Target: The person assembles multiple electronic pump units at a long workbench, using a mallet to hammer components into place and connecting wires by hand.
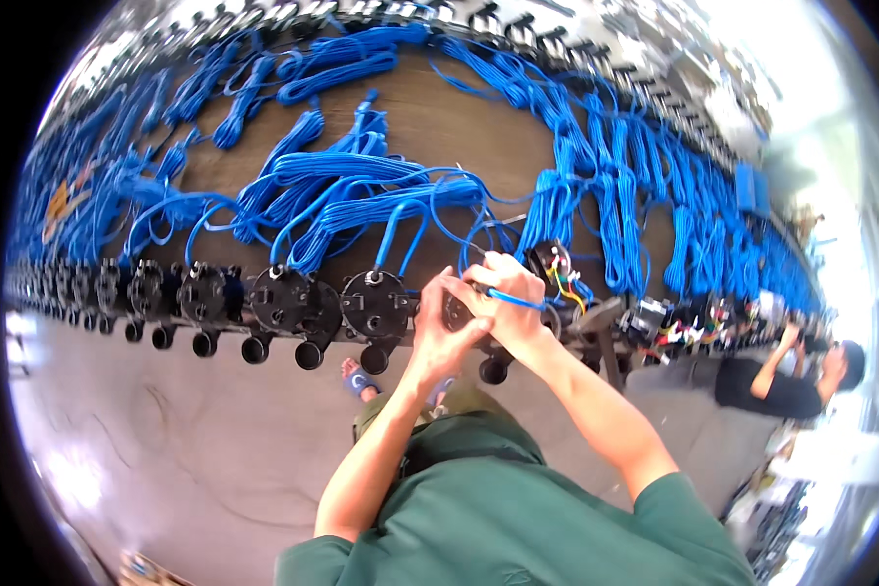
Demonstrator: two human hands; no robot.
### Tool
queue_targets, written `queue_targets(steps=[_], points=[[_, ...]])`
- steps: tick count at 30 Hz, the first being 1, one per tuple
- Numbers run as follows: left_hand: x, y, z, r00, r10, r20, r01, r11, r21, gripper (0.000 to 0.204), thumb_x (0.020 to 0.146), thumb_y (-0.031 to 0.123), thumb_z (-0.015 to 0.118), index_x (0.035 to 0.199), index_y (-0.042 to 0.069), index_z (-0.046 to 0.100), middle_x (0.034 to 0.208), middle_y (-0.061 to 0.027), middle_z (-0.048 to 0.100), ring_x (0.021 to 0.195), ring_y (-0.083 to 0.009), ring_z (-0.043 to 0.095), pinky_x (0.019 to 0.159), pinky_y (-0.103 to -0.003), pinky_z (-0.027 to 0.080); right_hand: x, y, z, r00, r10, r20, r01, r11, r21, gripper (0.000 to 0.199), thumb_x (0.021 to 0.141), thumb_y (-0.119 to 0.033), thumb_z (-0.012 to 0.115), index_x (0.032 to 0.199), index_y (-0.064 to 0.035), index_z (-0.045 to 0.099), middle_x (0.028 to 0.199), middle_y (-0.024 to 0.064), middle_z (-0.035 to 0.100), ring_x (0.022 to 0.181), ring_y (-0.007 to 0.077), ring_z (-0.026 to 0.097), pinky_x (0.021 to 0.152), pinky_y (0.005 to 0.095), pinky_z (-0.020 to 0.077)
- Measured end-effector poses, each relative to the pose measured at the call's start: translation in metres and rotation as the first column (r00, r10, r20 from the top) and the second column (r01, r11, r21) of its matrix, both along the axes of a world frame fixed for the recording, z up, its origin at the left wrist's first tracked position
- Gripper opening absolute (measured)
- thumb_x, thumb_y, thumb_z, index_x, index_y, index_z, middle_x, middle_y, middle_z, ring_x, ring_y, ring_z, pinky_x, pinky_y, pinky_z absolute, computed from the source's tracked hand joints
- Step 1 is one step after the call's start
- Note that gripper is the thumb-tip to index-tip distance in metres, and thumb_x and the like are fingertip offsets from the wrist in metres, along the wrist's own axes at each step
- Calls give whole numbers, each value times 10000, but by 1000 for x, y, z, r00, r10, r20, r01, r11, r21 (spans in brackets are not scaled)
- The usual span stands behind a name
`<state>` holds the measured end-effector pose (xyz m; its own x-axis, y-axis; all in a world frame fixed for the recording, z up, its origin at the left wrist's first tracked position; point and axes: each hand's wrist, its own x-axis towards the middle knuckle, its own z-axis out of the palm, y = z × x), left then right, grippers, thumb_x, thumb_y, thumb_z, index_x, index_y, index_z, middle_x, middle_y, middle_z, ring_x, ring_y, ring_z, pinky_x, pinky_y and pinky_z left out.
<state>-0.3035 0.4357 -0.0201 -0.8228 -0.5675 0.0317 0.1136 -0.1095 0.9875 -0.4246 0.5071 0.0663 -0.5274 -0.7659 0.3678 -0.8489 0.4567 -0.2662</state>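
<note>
My left hand [438,330] is curled round the side of a black round housing [456,313], mostly hidden by my fingers. Above it, my right hand [514,298] is closed, its fingertips meeting those of the left. A small dark piece and a thin blue length [516,300] show at the right hand; what the fingers grip is covered. Just left of my hands stands another black round housing [375,305], a blue cable [389,234] rising from its top. To the right, an open housing [554,266] shows coloured wires.
Coiled blue cable bundles [361,181] cover much of the brown bench [459,127]. Black housings [205,293] line its near edge, with round outlets jutting toward me. Further right are wired parts [654,317] and a person in black [781,381]. Grey floor [215,420] lies below.
</note>
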Motion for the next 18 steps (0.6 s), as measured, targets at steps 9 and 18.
queue_targets(steps=[9, 18], points=[[-5, 3, 28, 993, -50, 104, 32, 985, 168, 600, 883, 154, 796, 1417, 24, 555, 1279, -115, 652, 1121, -174, 635, 989, -330, 512, -42, 74, 49, -348, 489, 800, 689, 712, -136, 358, 1021, -340, 675, 1160, -11, 692, 1104, 91, 725, 1052, 193, 691, 956, 316, 525], [-11, 3, 27, 989, -100, 106, 78, 977, 200, 530, 939, 105, 711, 1424, 4, 526, 1211, -98, 678, 1088, -163, 635, 979, -319, 515, -93, -89, 26, 807, 39, 589, -137, 983, 122, 494, 1055, -413, 493, 928, -21, 767, 950, 219, 747, 974, 382, 718, 846, 492, 535]])
